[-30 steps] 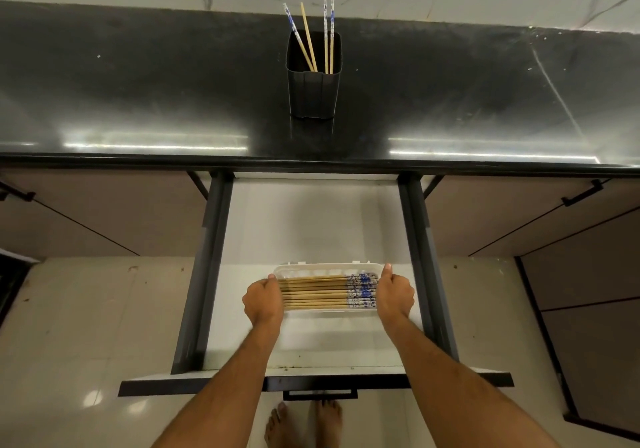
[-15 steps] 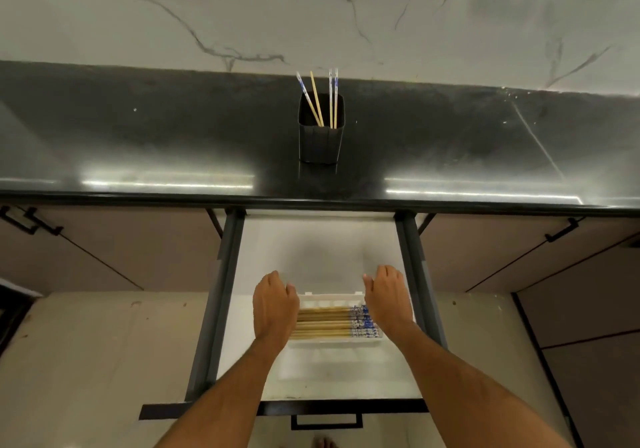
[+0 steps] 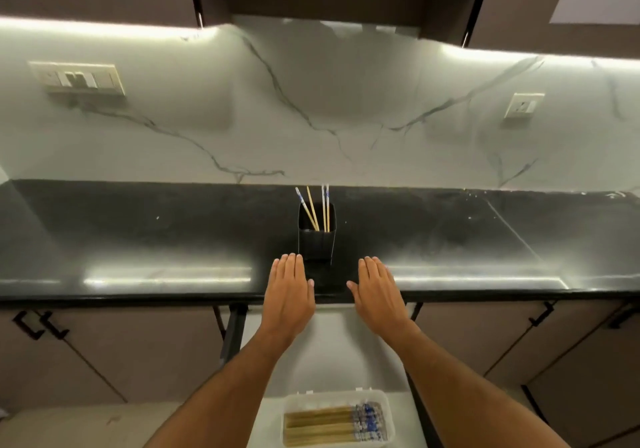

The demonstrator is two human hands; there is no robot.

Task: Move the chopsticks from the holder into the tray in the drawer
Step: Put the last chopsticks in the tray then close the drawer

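Where both hands a second ago bracketed the ends of the tray down in the drawer, they have since lifted away and come forward over the counter; the view has tipped up with them. Tray now left alone, low in view, a neat row of chopsticks lying flat inside it. Reads as one batch squared off, reach for the next begun. Left hand flat, fingers together and extended, palm down, holding nothing. Right hand the same, empty, thumb slightly out. Both just short of the black holder, one either side, not touching it. Four chopsticks stand in the holder, leaning, tips up. Task partly done.
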